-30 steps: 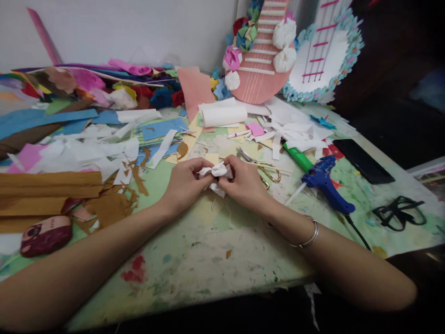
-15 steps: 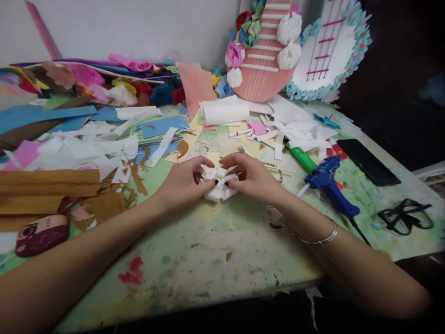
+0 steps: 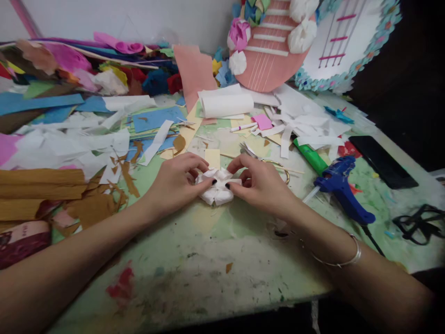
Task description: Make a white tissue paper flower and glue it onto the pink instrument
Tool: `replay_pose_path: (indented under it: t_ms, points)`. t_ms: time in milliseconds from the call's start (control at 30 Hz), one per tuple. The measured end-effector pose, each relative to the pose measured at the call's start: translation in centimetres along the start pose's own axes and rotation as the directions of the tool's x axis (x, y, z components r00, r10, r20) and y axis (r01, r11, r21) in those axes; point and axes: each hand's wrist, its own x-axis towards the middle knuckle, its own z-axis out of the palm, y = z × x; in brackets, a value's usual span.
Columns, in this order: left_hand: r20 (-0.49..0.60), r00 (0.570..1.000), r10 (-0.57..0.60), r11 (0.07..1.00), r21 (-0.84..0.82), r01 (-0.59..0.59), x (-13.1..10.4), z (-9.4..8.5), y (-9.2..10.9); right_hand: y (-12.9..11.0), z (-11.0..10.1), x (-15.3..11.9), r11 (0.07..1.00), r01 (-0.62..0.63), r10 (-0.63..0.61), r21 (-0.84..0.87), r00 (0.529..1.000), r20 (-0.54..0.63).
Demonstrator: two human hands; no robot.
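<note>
A white crumpled paper flower (image 3: 218,187) rests on the paint-stained table (image 3: 208,260). My left hand (image 3: 175,181) pinches its left side with thumb and fingers. My right hand (image 3: 262,183) pinches its right side, thumb pressed on the paper. Both thumbs meet near the flower's middle. A silver bangle (image 3: 342,260) sits on my right wrist.
Gold-handled scissors (image 3: 278,166) lie just behind my right hand. A blue glue gun (image 3: 342,188), green marker (image 3: 311,157), black phone (image 3: 382,161) and black glasses (image 3: 419,222) lie to the right. Coloured paper scraps (image 3: 86,139) cover the left; a white roll (image 3: 225,105) and paper guitars (image 3: 274,51) stand behind.
My hands lowered the white paper flower from just above the table onto it and now press its petals outward. The view has shifted closer and down.
</note>
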Motion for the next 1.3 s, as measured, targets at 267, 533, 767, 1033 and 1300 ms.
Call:
replay_pose_path:
  t_ms: [267, 533, 767, 1033, 1300]
  points:
    - [0.017, 1.0, 0.004, 0.999, -0.046, -0.003, 0.1, 0.1, -0.2, -0.2, 0.1, -0.3, 0.999, 0.011, -0.012, -0.031, 1.0, -0.025]
    - [0.028, 0.997, 0.074, 0.997, -0.012, -0.074, 0.2, 0.6, -0.3, -1.8, -4.7, -2.3, 0.977, -0.037, -0.088, -0.209, 0.824, -0.56]
    - [0.095, 0.994, -0.054, 0.99, -0.127, 0.066, 0.4, 1.1, -0.6, 0.9, -9.5, -11.2, 0.787, -0.571, 0.171, -0.232, 0.564, -0.808]
    - [0.138, 0.983, -0.119, 0.974, -0.177, 0.143, 0.1, 1.5, -0.4, 7.6, -8.9, -12.0, 0.661, -0.68, 0.475, -0.317, 0.707, -0.525]
    - [0.083, 0.994, -0.067, 0.975, -0.206, 0.083, 0.0, 1.7, -0.5, 7.4, -8.4, -11.2, 0.648, -0.675, 0.364, -0.352, 0.681, -0.636]
